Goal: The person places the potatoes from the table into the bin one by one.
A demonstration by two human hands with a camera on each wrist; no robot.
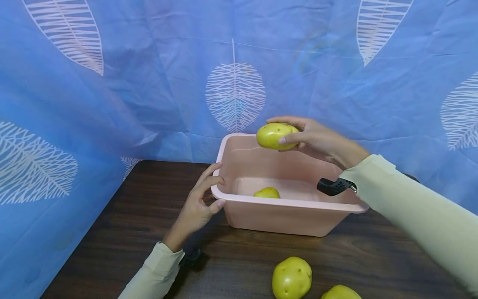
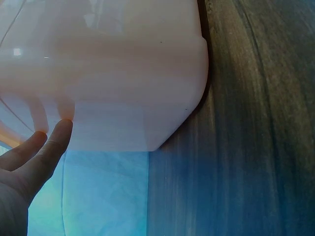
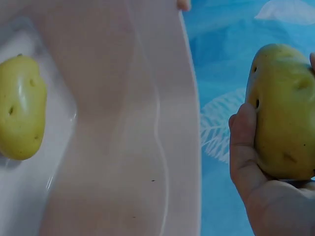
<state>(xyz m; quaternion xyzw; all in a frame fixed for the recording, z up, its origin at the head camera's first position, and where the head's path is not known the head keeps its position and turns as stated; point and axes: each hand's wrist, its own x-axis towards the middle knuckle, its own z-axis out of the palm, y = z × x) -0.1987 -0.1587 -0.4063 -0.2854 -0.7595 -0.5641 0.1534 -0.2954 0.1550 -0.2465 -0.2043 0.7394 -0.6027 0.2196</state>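
Note:
My right hand [image 1: 311,139] holds a yellow potato [image 1: 274,136] over the back part of a pink plastic basin [image 1: 284,218], thumb on the near side and fingers behind. In the right wrist view the held potato [image 3: 283,113] appears beyond the basin's rim. Another potato [image 1: 267,192] lies on the basin floor, its lower part hidden by the front wall in the head view. At the basin's left end is my left hand [image 1: 198,207], fingers spread and fairly straight, fingertips at the rim. The left wrist view has two fingers [image 2: 54,142] against the basin wall.
In front of the basin, a potato [image 1: 292,278] sits on the dark wooden table [image 1: 149,207]. Beside it another potato [image 1: 340,293] is cut off by the frame's lower edge. A blue cloth with white leaf prints [image 1: 168,83] hangs behind and to the left.

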